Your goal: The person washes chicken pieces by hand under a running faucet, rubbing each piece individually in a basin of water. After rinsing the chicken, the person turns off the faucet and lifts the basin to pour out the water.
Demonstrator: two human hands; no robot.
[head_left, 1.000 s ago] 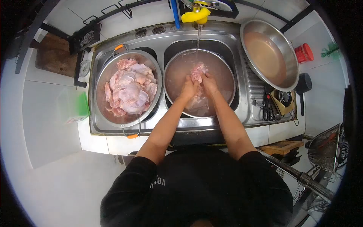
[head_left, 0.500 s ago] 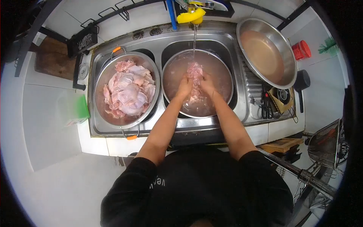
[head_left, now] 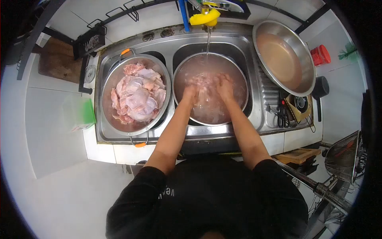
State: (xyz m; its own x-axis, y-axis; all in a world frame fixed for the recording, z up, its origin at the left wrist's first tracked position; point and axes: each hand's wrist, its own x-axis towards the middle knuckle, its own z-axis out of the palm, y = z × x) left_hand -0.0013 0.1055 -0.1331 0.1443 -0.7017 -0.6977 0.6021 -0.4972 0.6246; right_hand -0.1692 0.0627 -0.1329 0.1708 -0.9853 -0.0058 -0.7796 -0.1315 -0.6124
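A round metal basin [head_left: 243,99] of cloudy pinkish water sits in the right sink bowl. Both my hands are in this water, my left hand [head_left: 191,95] on the left side and my right hand [head_left: 225,87] on the right. Pale pink meat [head_left: 205,83] shows blurred between them, partly under the surface. The fingers of both hands are hidden by water and meat. From the tap with a yellow piece [head_left: 207,18], water runs into the basin. Raw chicken pieces [head_left: 139,95] are heaped in a handled metal pan [head_left: 166,89] at the left.
A large bowl of cloudy water [head_left: 308,81] stands at the right, tilted on the drainboard. Below it lie black scissors [head_left: 282,115] and a small burner-like item [head_left: 300,104]. A red cup [head_left: 320,55], a dark pot [head_left: 320,87] and a green-edged container [head_left: 88,111] stand near the sides.
The meat held up between my hands has gone lower into the water. My hands have sunk deeper and moved slightly apart. The whole view has shifted a little.
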